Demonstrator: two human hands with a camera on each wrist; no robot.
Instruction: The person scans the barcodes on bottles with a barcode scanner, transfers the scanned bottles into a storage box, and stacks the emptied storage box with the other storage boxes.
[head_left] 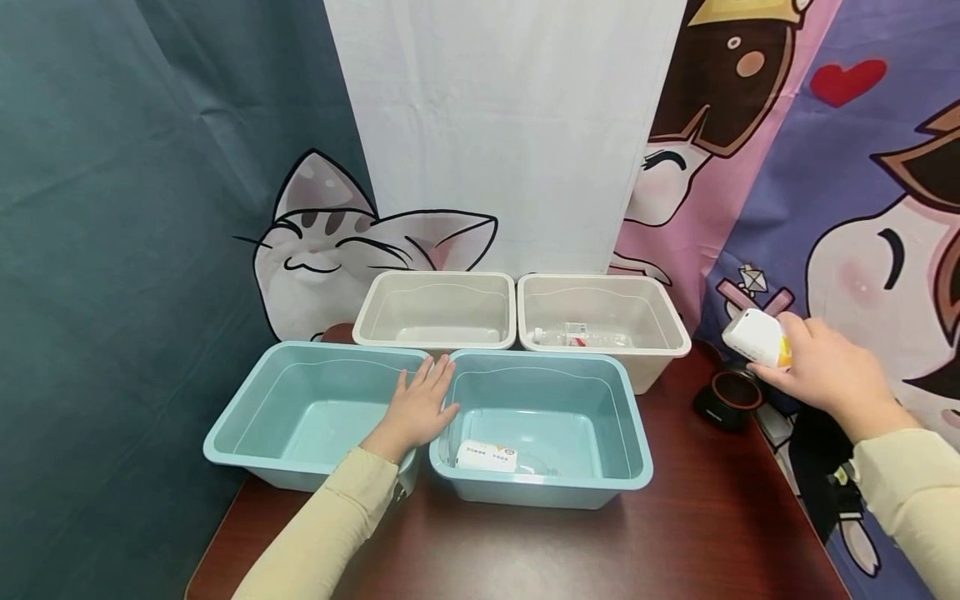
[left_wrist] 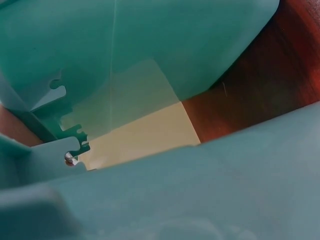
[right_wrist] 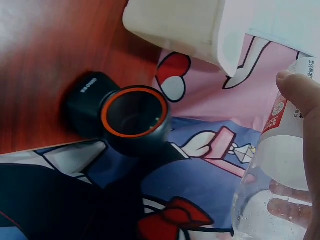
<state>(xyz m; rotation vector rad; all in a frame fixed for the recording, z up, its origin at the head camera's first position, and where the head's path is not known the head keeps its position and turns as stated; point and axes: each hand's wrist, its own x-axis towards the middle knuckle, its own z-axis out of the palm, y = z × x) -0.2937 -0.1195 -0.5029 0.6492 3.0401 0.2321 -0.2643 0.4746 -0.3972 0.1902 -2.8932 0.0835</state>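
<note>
My right hand (head_left: 828, 367) grips a clear plastic bottle (head_left: 756, 337) with a white label, held up beyond the table's right edge. In the right wrist view, thumb and fingers wrap that bottle (right_wrist: 272, 162), and a red patch shows on its label. My left hand (head_left: 420, 408) lies with straight fingers on the adjoining rims of the left blue bin (head_left: 225, 433) and the right blue bin (head_left: 637, 442). Inside the right blue bin is another white-labelled bottle (head_left: 486, 456). The left wrist view shows only bin walls (left_wrist: 200, 190) and tabletop.
Two cream bins (head_left: 435, 282) stand behind the blue ones; a clear bottle (head_left: 600, 337) lies in the right cream bin (head_left: 678, 342). A black holder with an orange-ringed opening (head_left: 731, 396) sits at the table's right edge, below my right hand. Printed curtains (head_left: 487, 125) hang behind.
</note>
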